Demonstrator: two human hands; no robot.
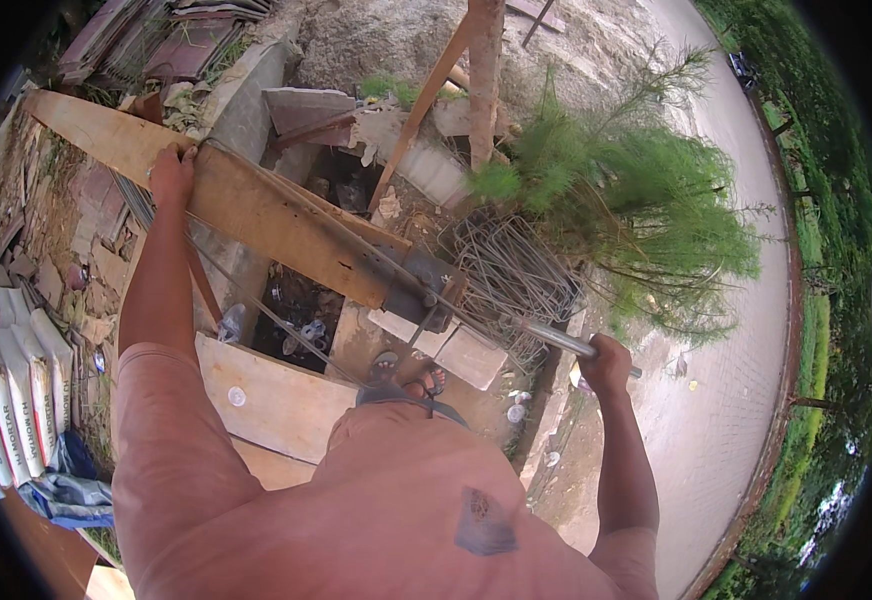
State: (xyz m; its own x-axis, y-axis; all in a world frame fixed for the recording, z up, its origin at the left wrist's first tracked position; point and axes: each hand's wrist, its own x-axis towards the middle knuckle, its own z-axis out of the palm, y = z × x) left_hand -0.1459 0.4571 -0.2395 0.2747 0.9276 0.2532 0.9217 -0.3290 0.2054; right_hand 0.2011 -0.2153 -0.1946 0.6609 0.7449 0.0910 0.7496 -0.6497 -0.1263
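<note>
My left hand (171, 175) grips thin steel rods (218, 265) that lie along a long wooden plank (286, 225). The plank runs from upper left toward the centre. A dark metal bending fixture (421, 290) sits at its lower end. My right hand (606, 362) is closed around a grey metal pipe handle (556, 340) that sticks out from the fixture to the right. One sandalled foot (406, 380) stands below the fixture on a board.
A stack of bent wire stirrups (511, 275) lies behind the fixture, next to a small green tree (636, 200). White sacks (11, 390) are stacked at the left. Pale boards (271, 400) and concrete blocks (456, 350) lie underfoot. A paved road (726, 400) curves on the right.
</note>
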